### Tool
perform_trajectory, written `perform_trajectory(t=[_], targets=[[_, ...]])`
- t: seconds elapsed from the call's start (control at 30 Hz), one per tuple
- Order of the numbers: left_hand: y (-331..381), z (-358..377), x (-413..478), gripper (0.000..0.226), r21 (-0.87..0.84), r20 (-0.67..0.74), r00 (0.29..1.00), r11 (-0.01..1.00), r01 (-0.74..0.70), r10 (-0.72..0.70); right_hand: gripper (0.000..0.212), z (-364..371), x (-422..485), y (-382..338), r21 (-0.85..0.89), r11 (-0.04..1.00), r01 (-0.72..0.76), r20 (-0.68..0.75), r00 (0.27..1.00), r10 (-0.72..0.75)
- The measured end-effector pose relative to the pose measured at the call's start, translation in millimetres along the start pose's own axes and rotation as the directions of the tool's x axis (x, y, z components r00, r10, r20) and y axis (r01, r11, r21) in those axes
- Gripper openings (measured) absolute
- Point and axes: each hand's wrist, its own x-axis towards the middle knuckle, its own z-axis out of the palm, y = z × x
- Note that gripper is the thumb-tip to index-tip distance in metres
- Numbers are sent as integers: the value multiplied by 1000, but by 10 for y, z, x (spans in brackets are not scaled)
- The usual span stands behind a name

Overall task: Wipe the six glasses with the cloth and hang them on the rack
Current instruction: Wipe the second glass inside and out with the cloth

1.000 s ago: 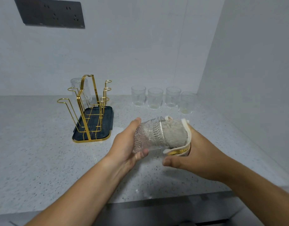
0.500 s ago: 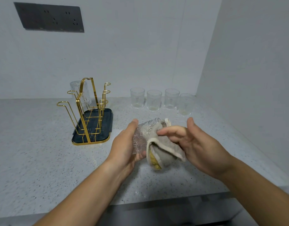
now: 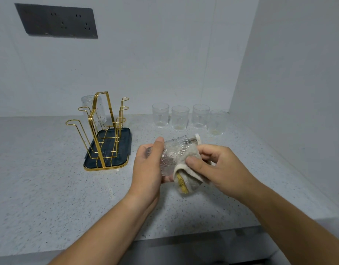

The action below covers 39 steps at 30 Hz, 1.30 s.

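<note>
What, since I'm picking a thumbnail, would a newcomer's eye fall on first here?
Front and centre, the left hand grips a patterned glass on its side while the right hand holds a grey cloth against it. Behind on the left, a gold rack on a dark tray holds one hung glass; four more glasses stand in a row near the back wall.

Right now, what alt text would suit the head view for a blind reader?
A left hand holds a patterned glass on its side over a speckled counter while the right hand presses a grey cloth over its open end. Behind, one glass hangs upside down on a gold wire rack, and four clear glasses stand in a row by the wall.
</note>
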Motion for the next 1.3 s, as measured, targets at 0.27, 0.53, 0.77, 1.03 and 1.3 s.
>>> perform_trajectory(t=[0.27, 0.53, 0.77, 1.03, 1.3], targets=[[47, 31, -144, 21, 206, 30, 898, 876, -435, 439, 32, 210, -5, 102, 252, 966, 54, -99, 995, -29], [212, 65, -67, 20, 150, 93, 933, 921, -359, 348, 26, 149, 41, -18, 261, 958, 116, -71, 992, -101], [532, -18, -7, 38, -16, 295, 810, 845, 534, -506, 24, 88, -41, 245, -356, 854, 381, 26, 917, -398], [89, -50, -55, 33, 311, 299, 766, 701, -642, 569, 47, 196, -70, -4, 515, 857, -6, -99, 993, 66], [423, 61, 19, 33, 43, 248, 866, 898, 438, -435, 22, 115, -103, 164, -374, 860, 349, -24, 923, -385]])
